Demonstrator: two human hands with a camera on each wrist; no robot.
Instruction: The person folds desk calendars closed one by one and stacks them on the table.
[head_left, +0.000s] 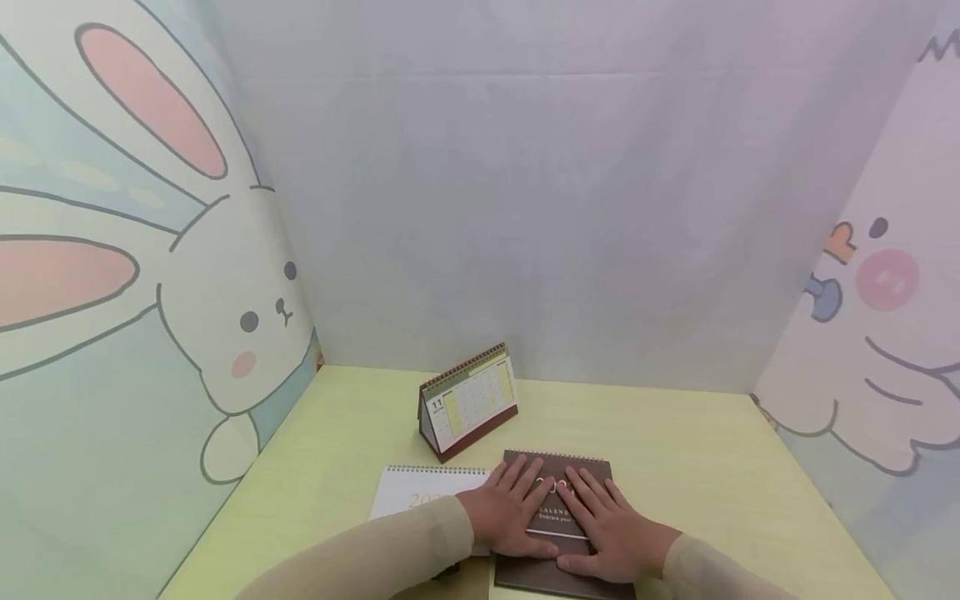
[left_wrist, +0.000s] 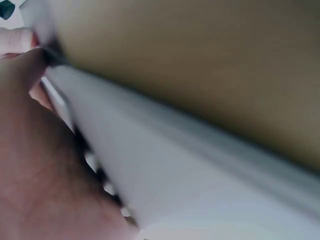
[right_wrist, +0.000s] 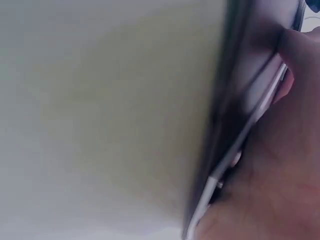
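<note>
A dark brown spiral-bound desk calendar (head_left: 528, 573) lies flat on the table, with gold lettering on its cover. My left hand (head_left: 506, 517) rests on its left half, fingers spread and straight. On the right half lies my right hand (head_left: 618, 537), also flat, with its thumb near the other thumb. A white spiral calendar (head_left: 396, 492) with gold digits lies just left of the brown one, partly hidden by my left forearm. In the left wrist view, the palm (left_wrist: 45, 170) is close beside a blurred white edge. The right wrist view shows the palm (right_wrist: 270, 175) against the dark calendar's edge.
Behind the flat calendars, a tent-shaped calendar (head_left: 480, 398) stands open at a month page, turned at an angle. A brown surface (head_left: 468, 583) shows below my left sleeve. The pale yellow table (head_left: 675, 442) is enclosed by a grey back curtain (head_left: 525, 208) and cartoon-printed side panels (head_left: 97, 433).
</note>
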